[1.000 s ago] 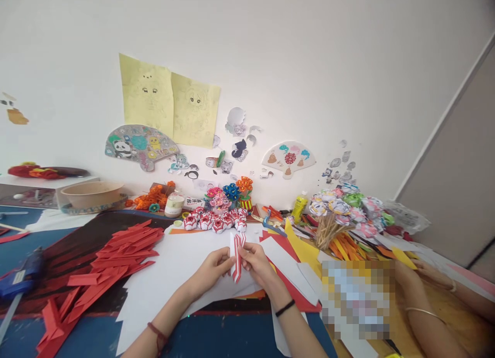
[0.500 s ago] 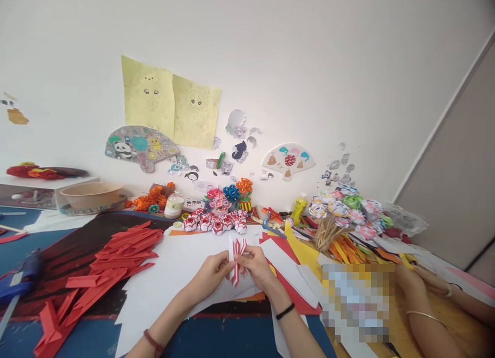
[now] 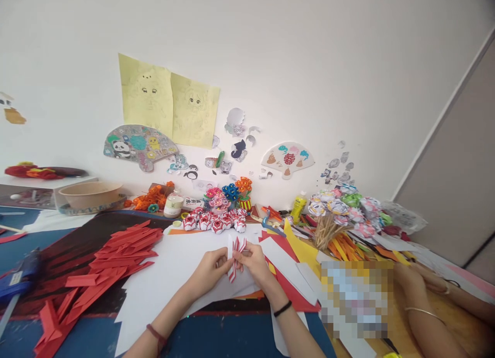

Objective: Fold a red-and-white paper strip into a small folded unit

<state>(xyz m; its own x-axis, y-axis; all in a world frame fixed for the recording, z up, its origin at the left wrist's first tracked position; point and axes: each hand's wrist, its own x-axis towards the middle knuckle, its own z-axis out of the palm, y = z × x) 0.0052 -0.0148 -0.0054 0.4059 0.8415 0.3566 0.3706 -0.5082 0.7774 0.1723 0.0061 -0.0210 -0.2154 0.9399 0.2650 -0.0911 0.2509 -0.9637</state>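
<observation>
Both my hands meet at the middle of the table over a big white sheet point(image 3: 170, 280). Between them stands a small folded red-and-white paper piece point(image 3: 234, 257), pleated and fanned out at its top. My left hand point(image 3: 211, 270) pinches it from the left with closed fingers. My right hand point(image 3: 253, 262), with a black band on the wrist, pinches it from the right.
A pile of folded red paper strips point(image 3: 116, 257) lies to the left, a blue glue gun point(image 3: 19, 278) at the far left. Red-and-white paper balls point(image 3: 214, 222), paper flowers on sticks point(image 3: 340, 211) and coloured sheets point(image 3: 297, 250) crowd the back and right. Another person's arms point(image 3: 425, 306) rest at the right.
The top of the paper piece has spread wider and tilted, and my fingers have shifted a little on it. The other person's hands have moved slightly.
</observation>
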